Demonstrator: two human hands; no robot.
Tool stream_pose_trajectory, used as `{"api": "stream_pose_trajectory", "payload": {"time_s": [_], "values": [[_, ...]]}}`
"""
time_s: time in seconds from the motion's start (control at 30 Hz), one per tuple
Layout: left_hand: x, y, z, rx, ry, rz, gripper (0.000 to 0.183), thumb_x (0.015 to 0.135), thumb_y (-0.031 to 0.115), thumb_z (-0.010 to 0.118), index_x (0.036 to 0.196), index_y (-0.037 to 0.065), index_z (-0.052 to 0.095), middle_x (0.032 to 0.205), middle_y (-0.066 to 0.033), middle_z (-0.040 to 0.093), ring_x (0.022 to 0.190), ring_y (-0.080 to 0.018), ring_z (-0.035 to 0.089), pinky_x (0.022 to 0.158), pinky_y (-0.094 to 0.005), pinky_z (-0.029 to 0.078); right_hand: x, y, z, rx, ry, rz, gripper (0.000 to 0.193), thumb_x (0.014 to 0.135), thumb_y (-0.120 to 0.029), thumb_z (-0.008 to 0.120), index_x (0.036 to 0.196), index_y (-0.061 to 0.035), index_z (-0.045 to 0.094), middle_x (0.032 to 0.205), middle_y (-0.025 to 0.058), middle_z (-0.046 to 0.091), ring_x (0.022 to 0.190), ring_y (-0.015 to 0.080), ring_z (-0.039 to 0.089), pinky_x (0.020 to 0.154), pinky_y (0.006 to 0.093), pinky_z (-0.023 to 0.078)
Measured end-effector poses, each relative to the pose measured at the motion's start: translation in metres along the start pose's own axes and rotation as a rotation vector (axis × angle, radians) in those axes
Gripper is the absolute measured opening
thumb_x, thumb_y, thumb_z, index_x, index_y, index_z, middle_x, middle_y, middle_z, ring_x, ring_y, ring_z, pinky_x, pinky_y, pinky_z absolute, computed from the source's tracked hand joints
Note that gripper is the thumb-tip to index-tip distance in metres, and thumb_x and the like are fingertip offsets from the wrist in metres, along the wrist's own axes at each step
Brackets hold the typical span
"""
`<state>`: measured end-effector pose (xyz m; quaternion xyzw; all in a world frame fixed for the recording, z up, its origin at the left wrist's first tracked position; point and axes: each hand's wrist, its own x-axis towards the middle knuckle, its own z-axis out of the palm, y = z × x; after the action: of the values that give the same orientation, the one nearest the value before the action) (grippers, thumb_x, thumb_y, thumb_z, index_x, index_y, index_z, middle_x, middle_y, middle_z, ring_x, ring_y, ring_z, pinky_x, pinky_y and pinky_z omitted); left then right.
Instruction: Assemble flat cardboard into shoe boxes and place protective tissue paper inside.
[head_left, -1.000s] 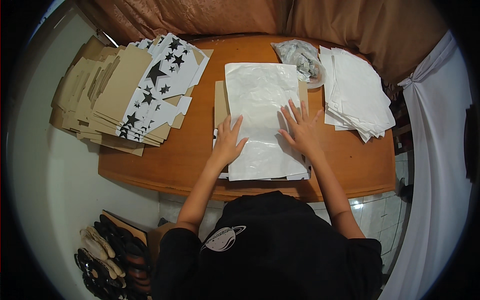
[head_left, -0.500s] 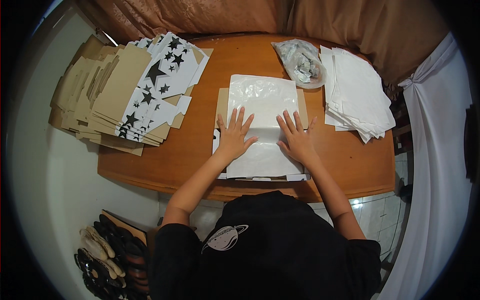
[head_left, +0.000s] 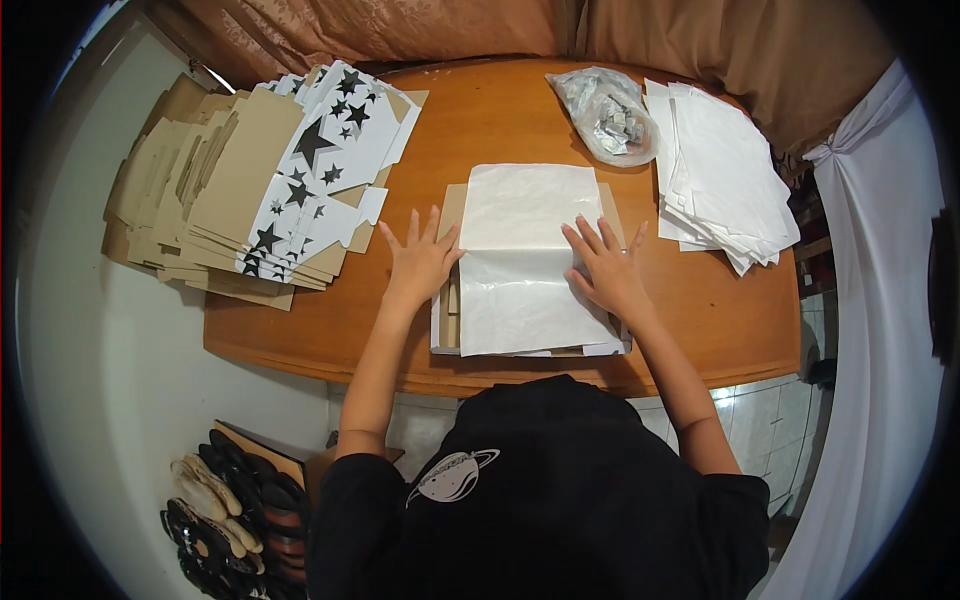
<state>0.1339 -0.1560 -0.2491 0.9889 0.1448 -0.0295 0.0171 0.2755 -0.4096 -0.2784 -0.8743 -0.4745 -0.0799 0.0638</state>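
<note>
Sheet (head_left: 530,305), white and a little shiny, lies over the cardboard box (head_left: 453,208) on the wooden table (head_left: 300,335), near the table's edge at six o'clock. A fold line crosses the sheet, and brown and white parts of the box show around its borders. The two hands are apart from each other, and neither is clamped on anything. The left hand (head_left: 420,264) is at nine o'clock of the sheet, palm down, with fingers spread and the thumb close to the sheet's left edge; whether it touches the box, I cannot tell. The right hand (head_left: 611,272), also with spread fingers, is over the sheet's border at three o'clock. At ten o'clock is a pile of flattened boxes (head_left: 235,165), some with black stars on white. A clear plastic bag (head_left: 615,120) is at one o'clock, and loose white sheets (head_left: 725,165) are stacked at two o'clock.
</note>
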Motion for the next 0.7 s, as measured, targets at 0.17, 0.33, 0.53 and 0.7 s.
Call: {"api": "stream_pose_trajectory", "payload": {"time_s": [0.17, 0.33, 0.53, 0.7], "values": [[-0.001, 0.026, 0.006, -0.221, 0.188, 0.298, 0.062, 0.084, 0.040, 0.055, 0.137, 0.016, 0.033, 0.144, -0.0140, 0.025, 0.134, -0.0284, 0.022, 0.103, -0.0624, 0.008, 0.001, -0.003, -0.002, -0.015, -0.013, 0.004, 0.067, 0.078, -0.036, 0.060, 0.137, -0.0237, 0.032, 0.140, 0.0029, 0.035, 0.128, 0.0298, 0.034, 0.092, 0.0758, -0.001], [-0.004, 0.050, 0.035, -0.207, -0.042, 0.779, 0.054, 0.089, 0.038, 0.048, 0.136, 0.016, 0.035, 0.145, -0.0094, 0.025, 0.133, -0.0272, 0.025, 0.108, -0.0454, 0.021, -0.005, -0.001, 0.001, -0.027, 0.000, 0.000, 0.067, 0.079, -0.033, 0.061, 0.138, -0.0252, 0.030, 0.141, 0.0027, 0.034, 0.128, 0.0298, 0.033, 0.092, 0.0765, 0.001], [-0.003, 0.047, 0.068, -0.045, -0.380, 0.827, 0.051, 0.093, 0.047, 0.032, 0.138, 0.025, 0.030, 0.148, -0.0046, 0.017, 0.136, -0.0231, 0.017, 0.110, -0.0456, 0.015, -0.007, 0.001, -0.001, -0.068, -0.027, 0.000, 0.067, 0.079, -0.033, 0.061, 0.138, -0.0282, 0.030, 0.142, 0.0023, 0.031, 0.129, 0.0295, 0.033, 0.092, 0.0763, 0.002], [-0.003, 0.053, 0.071, 0.085, -0.536, 0.870, 0.050, 0.092, 0.046, 0.034, 0.139, 0.031, 0.027, 0.149, -0.0066, 0.013, 0.137, -0.0232, 0.014, 0.110, -0.0443, 0.015, -0.006, -0.001, -0.001, -0.043, -0.028, -0.022, 0.068, 0.078, -0.035, 0.062, 0.138, -0.0254, 0.030, 0.142, 0.0025, 0.031, 0.128, 0.0287, 0.033, 0.092, 0.0763, 0.003]]}}
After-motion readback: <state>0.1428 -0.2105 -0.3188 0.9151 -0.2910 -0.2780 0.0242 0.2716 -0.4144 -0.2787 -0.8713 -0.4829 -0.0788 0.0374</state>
